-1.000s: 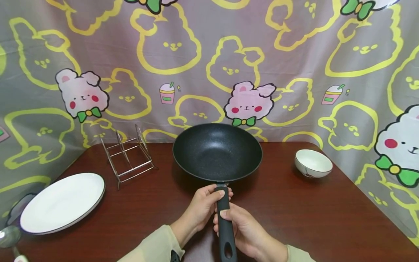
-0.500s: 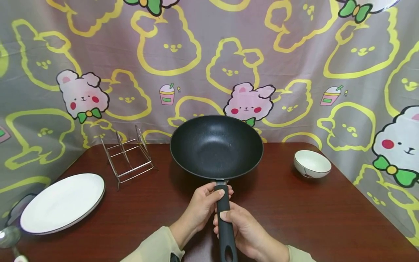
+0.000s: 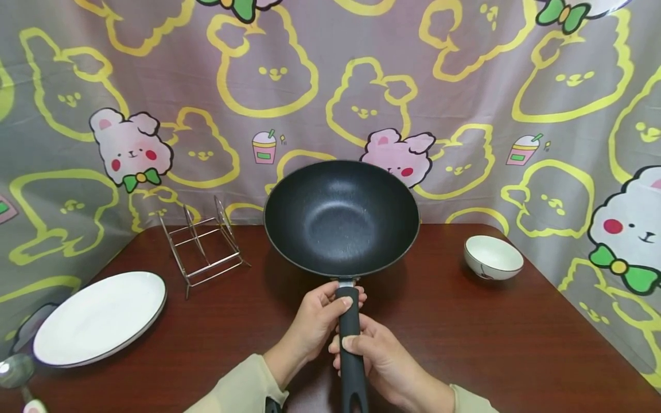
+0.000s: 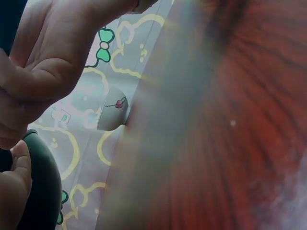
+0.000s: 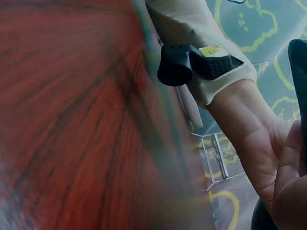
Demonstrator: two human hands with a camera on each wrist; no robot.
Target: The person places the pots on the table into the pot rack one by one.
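Pan (image 3: pixel 341 221): black and deep, up in the air over the middle of the table (image 3: pixel 444 332), its inside tilted toward the person; the far rim crosses the prints on the cloth behind, and a dark shadow lies on the wood under it.
Handle (image 3: pixel 350 324): black, pointing back at the person, with a slot near its end.
Left hand (image 3: pixel 317 321): wrapped round the handle just below the pan, thumb laid along the top, fingertips showing on the far side.
Right hand (image 3: pixel 382 355): closed round the same handle farther down, thumb on top, just beside the left one.
Sleeves (image 3: pixel 234 387): pale; a black device (image 5: pixel 201 64) sits on the left cuff.
Rack (image 3: pixel 210 266): metal wire with uprights, standing to the left of the pan, well apart from it.
Plate (image 3: pixel 100 318): white with a dark rim, on the left side, nearer the person than the rack.
Metal utensil (image 3: pixel 17 370): round-headed, a spoon or ladle, near the plate's near end and only partly in sight.
Bowl (image 3: pixel 494 255): white, upright on the right side, a small red flower on its wall.
Cloth (image 3: pixel 320 28): grey, printed with yellow outlines and white rabbits wearing green bows.
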